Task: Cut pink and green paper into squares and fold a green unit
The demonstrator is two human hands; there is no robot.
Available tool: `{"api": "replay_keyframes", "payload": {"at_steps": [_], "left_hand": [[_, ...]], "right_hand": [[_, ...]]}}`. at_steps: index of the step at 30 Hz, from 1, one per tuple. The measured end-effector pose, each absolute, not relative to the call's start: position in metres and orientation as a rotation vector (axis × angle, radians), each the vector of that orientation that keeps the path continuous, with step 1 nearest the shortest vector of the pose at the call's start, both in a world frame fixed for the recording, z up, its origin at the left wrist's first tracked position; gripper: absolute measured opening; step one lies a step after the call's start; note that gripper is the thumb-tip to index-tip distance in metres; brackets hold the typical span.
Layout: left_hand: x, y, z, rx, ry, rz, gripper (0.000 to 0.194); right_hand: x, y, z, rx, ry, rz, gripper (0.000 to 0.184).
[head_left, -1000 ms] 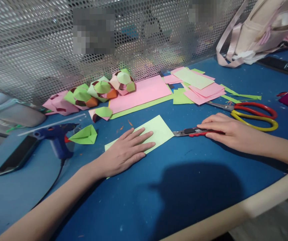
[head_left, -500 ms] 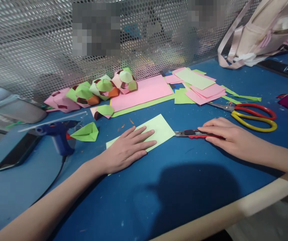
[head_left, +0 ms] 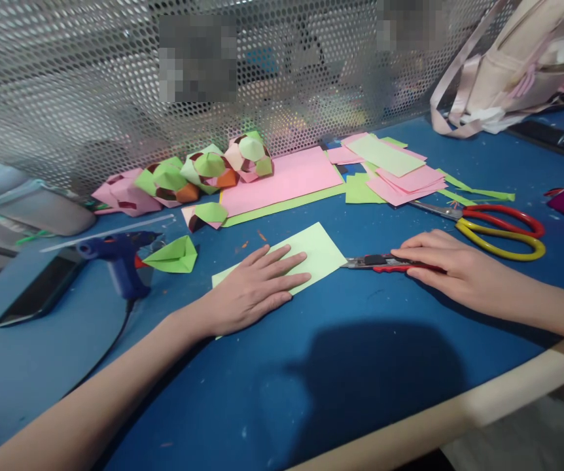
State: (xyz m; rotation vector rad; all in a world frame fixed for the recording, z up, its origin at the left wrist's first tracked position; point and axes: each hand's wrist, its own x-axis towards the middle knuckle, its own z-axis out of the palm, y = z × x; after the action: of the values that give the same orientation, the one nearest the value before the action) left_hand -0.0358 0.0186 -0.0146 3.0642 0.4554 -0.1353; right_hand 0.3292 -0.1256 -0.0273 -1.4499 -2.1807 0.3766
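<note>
A pale green sheet of paper (head_left: pixel 325 252) lies at a slant on the blue tabletop (head_left: pixel 262 399). Flat on top of it, my left hand (head_left: pixel 257 284) has its fingers spread and hides much of its left part. To the right, my right hand (head_left: pixel 439 261) is closed round a red and black utility knife (head_left: pixel 375 261). The tip of the knife is at the sheet's right corner; whether the blade sits under the paper I cannot tell. Red and yellow handled scissors (head_left: pixel 500 229) lie just beyond my right hand.
At the left are a blue glue gun (head_left: pixel 120 261), a dark phone (head_left: pixel 41 284) and a folded green piece (head_left: pixel 174 255). Folded paper balls (head_left: pixel 164 180), a pink sheet (head_left: pixel 286 180) and loose paper pieces (head_left: pixel 404 183) lie along the metal mesh (head_left: pixel 311 85). A bag (head_left: pixel 512 72) stands back right.
The whole view has shifted slightly, so everything sits a little further right. Both hands, the paper and the knife hold the same places relative to each other.
</note>
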Motion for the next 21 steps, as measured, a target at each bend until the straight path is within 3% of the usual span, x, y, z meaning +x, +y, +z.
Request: {"api": "replay_keyframes", "payload": {"at_steps": [21], "left_hand": [[-0.036, 0.0191, -0.0156, 3.061, 0.452, -0.137, 0.047]], "right_hand": [[0.3223, -0.1259, -0.0277, -1.455, -2.164, 0.4, 0.037]]}}
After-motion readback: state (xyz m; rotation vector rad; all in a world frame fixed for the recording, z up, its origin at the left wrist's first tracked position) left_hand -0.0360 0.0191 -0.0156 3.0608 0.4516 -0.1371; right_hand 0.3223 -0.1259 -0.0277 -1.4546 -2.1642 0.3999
